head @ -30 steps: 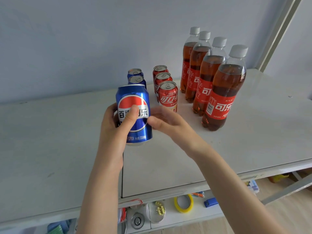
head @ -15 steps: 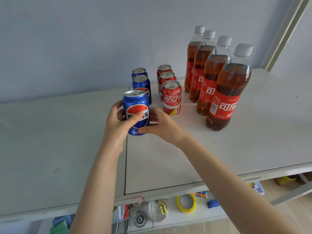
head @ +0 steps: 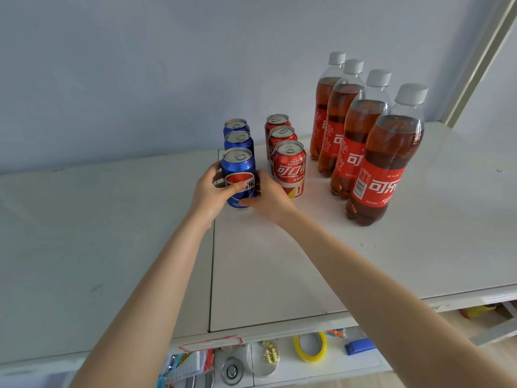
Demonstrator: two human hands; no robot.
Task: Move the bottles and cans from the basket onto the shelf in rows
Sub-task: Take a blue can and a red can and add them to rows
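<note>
1. Clasping the blue can (head: 238, 175) with left hand (head: 208, 191) and right hand (head: 270, 198), fingers curled round it, likely for steadiness.
2. Standing, apparently, on the shelf (head: 112, 233), fronting two other blue cans (head: 239, 140), beside the red cans (head: 289, 166), extending its row.

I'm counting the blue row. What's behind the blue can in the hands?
Behind the held blue can stand a second blue can and a third blue can, in line toward the wall. Only their lids and upper sides show; the rest is covered.

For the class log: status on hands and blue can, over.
Left hand, right hand grip front blue can on shelf. Close alongside: front red can.
</note>
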